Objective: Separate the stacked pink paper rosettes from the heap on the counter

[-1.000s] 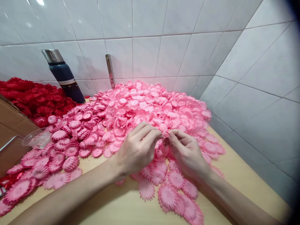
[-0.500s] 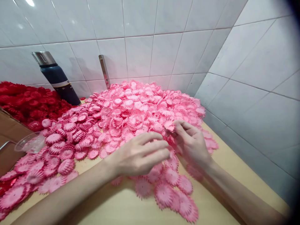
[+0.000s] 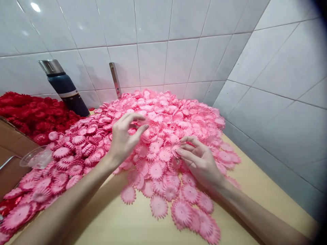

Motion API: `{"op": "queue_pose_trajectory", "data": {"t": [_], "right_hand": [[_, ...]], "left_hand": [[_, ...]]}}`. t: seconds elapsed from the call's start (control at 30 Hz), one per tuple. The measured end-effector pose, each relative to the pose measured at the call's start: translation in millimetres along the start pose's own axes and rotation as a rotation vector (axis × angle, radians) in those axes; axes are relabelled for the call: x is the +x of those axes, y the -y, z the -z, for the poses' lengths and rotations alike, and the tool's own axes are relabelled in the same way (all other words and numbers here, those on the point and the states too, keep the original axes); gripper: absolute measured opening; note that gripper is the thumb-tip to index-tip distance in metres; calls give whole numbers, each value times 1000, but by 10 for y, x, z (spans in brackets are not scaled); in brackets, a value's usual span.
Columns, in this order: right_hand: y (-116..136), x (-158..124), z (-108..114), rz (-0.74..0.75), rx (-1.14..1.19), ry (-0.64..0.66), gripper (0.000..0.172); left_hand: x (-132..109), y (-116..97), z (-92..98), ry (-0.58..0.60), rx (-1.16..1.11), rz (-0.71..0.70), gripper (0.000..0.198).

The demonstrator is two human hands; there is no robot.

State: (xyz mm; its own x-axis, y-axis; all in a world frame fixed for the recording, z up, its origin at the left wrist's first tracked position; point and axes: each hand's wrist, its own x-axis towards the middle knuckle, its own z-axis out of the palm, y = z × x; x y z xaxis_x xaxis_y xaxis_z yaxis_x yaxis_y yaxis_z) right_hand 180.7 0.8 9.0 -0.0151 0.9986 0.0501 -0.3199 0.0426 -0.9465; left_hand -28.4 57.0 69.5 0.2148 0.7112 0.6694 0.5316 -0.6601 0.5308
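Observation:
Pink scalloped paper flower pieces [image 3: 158, 170] lie in a large heap before me, each round with a toothed rim. My left hand [image 3: 126, 136] is raised over the heap's middle. Its thumb and forefinger stand apart, and I see no piece held between them. My right hand [image 3: 200, 158] hovers low at the heap's right side, fingers bent and thumb apart from the forefinger. Pink pieces lie right by its fingertips; none is plainly gripped. The far fingers of both hands are partly hidden.
A dark blue bottle [image 3: 67, 90] with a metal cap leans at the back left. Red flower pieces [image 3: 35, 115] are heaped beside it. A clear plastic dish [image 3: 35, 158] and a cardboard box [image 3: 15, 149] sit at left. A metal strip [image 3: 115, 80] stands against the tiled wall [image 3: 153, 64].
My left hand has moved up and left, its thumb now parted from the forefinger. My right hand has lowered slightly, and the pink flower piece it pinched is no longer seen in its fingers.

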Motion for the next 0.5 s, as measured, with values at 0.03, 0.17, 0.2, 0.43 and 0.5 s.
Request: {"op": "queue_pose_trajectory", "data": {"t": [0.03,0.17,0.2,0.43,0.5], "right_hand": [[-9,-4,6,20,-19,7,23],[-37,-20,21,107,-145,79,7],[-35,-26,19,118,-164,103,7],[17,-49,-27,62,-274,97,25],[13,-49,-22,39,-315,97,29]], "left_hand": [[13,20,9,3,37,23,19],[26,-3,27,-17,124,27,16],[19,-30,27,-16,101,17,12],[-54,-221,-10,139,-57,83,27],[-74,-257,-22,259,-97,54,22]]}}
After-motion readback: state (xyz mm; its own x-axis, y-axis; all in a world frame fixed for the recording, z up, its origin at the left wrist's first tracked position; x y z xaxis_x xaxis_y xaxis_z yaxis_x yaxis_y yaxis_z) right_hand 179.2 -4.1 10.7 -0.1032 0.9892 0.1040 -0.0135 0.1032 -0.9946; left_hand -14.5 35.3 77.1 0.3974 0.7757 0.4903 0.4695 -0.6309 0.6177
